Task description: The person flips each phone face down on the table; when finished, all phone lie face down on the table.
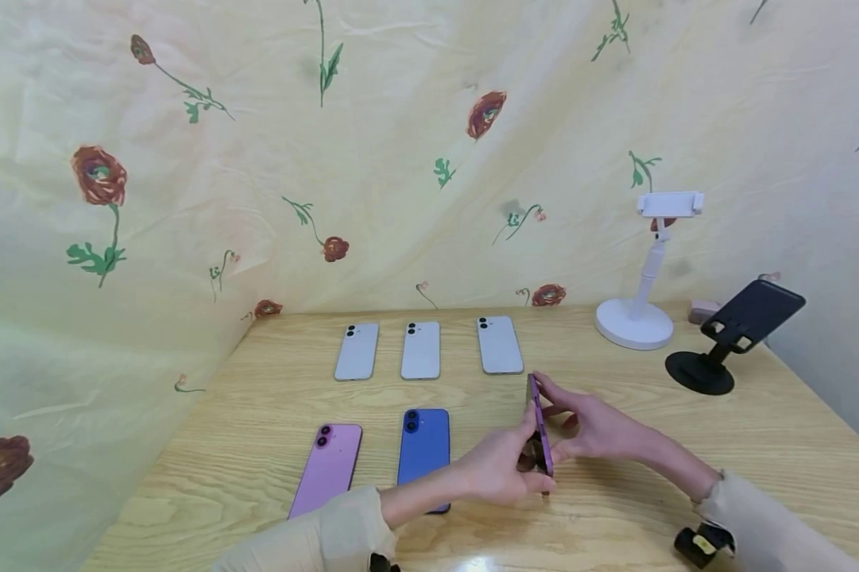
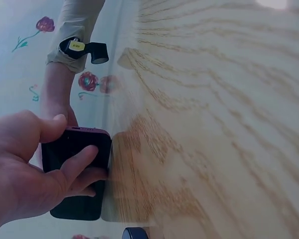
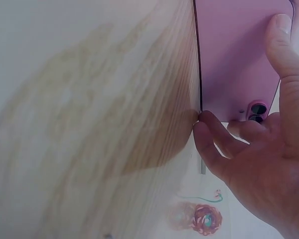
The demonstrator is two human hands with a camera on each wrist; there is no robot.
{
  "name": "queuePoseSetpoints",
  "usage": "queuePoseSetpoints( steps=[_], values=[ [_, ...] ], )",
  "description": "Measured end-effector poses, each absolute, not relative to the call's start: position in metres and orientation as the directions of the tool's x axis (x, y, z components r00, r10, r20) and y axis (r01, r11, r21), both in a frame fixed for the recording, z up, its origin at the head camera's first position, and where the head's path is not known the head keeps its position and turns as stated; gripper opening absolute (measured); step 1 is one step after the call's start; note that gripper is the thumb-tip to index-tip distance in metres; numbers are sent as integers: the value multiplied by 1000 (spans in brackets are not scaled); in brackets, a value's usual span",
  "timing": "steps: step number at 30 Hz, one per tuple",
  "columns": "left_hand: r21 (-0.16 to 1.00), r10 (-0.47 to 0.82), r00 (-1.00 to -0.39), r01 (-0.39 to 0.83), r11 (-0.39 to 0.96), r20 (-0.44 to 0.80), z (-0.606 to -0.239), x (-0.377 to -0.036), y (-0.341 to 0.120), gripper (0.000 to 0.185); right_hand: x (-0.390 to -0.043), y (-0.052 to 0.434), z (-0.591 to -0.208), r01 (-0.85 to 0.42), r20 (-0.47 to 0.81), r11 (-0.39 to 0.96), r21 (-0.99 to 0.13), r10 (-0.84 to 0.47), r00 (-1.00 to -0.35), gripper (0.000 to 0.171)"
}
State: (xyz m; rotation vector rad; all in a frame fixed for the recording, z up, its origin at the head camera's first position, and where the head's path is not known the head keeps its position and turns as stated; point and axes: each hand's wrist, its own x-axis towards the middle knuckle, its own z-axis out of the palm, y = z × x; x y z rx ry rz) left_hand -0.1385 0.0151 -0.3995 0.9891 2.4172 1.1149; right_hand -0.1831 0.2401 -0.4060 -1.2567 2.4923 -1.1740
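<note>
Both hands hold a pink-purple smartphone (image 1: 541, 429) on its long edge on the table. My left hand (image 1: 504, 465) is at its dark screen side, thumb on the upper edge in the left wrist view and fingers against the glass (image 2: 74, 204). On the back side is my right hand (image 1: 601, 427). In the right wrist view its thumb lies on the pink back (image 3: 239, 55), while its fingertips (image 3: 205, 119) meet the end by the camera lenses. Left of the hands, a blue phone (image 1: 425, 445) and another purple phone (image 1: 326, 469) lie back up, partly covered by the left arm.
Three white phones (image 1: 420, 349) lie in a row at the back. A white phone stand (image 1: 634, 324) and a black folding stand (image 1: 752, 314) stand at the right rear, a small pinkish block (image 1: 702, 311) behind. A flowered cloth (image 1: 400, 159) hangs behind the wooden table (image 1: 207, 453).
</note>
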Motion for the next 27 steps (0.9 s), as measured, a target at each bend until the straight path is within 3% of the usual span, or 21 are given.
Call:
queuePoseSetpoints(
  steps=[6, 13, 27],
  values=[
    [766, 712, -702, 478, 430, 39, -400, -139, 12, 106, -184, 237, -408, -639, 217, 382, -668, -721, -658, 115],
    [862, 698, -716, 367, 349, 23, -400, -136, 7, 103, -185, 236, -412, -650, 217, 401, -646, -720, -660, 114],
    [882, 698, -713, 364, 298, 59, -401, -136, 1, 103, -186, 232, -417, -664, 204, 447, -600, -717, -667, 116]
  ],
)
